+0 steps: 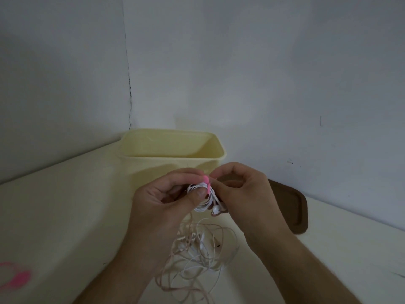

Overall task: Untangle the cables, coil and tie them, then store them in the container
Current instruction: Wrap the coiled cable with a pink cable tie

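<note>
small white earphone coil (206, 199) held up just in front of the yellow container (173, 150), pink tie (206, 181) pinched round its top. left hand (166, 194) curled round the coil with thumb pressed on the loops; right hand (238, 189) pinching the tie's end. likely light, limp and springy, apt to unwind if let go, so best gripped across the bunched loops, not by the earbuds. below the coil, loose tangled cables (197, 253) on the table (65, 216); brown lid (291, 207) to its right; more pink ties (15, 275) far left.
</note>
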The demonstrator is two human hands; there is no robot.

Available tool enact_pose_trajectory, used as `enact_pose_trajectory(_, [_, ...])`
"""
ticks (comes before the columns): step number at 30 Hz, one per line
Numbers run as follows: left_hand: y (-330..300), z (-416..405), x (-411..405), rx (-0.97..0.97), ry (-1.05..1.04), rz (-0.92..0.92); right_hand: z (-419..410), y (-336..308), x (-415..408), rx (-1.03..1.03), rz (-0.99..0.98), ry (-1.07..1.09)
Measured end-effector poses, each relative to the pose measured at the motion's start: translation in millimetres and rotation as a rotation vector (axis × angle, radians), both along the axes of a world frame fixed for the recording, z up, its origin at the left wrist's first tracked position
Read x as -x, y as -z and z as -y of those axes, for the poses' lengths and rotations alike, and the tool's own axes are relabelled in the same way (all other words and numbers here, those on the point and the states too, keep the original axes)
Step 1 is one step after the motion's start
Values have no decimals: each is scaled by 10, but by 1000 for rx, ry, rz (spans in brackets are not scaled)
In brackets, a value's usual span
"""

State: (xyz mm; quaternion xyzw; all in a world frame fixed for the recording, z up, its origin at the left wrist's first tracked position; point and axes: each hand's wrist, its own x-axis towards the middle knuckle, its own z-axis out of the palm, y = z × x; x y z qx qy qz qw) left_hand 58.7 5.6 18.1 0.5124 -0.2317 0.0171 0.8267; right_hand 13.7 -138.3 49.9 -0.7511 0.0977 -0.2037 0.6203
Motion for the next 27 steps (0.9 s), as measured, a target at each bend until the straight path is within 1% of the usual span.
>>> enact_pose_trajectory(2, [-3, -5, -9, 7, -20, 2, -19, 8, -3, -75, -13, -22])
enact_pose_trajectory(6, [-5, -12, -17, -10, -41, 1, -28, 49, -11, -81, -44, -44])
enact_pose_trajectory(9, [-16, -21, -3, -25, -46, -20, -27, 50, -38, -139, -60, -143])
enact_pose_trajectory(12, [-30, -42, -10, -28, -71, -33, 5, 20, -64, -270, -76, -260])
enact_pose_trajectory(13, [-31, -47, -16, -25, -83, -37, 19, 8, -61, -261, -84, -318])
enact_pose_trajectory(15, [-31, -45, -24, -5, -100, -44, 29, 12, -42, -137, -79, -408])
enact_pose_trajectory(18, [-33, -34, -22, -3, -109, -40, 10, 36, -8, 8, -69, -359])
enact_pose_trajectory(20, [-32, -36, -36, 12, -105, -53, -17, 48, 2, 37, -61, -304])
enact_pose_trajectory(23, [-30, -44, -60, 54, -35, -87, -49, 31, 13, 32, -29, -238])
enact_pose_trajectory(27, [-23, -35, -57, 39, 23, -87, -67, 21, 13, -61, -58, -162])
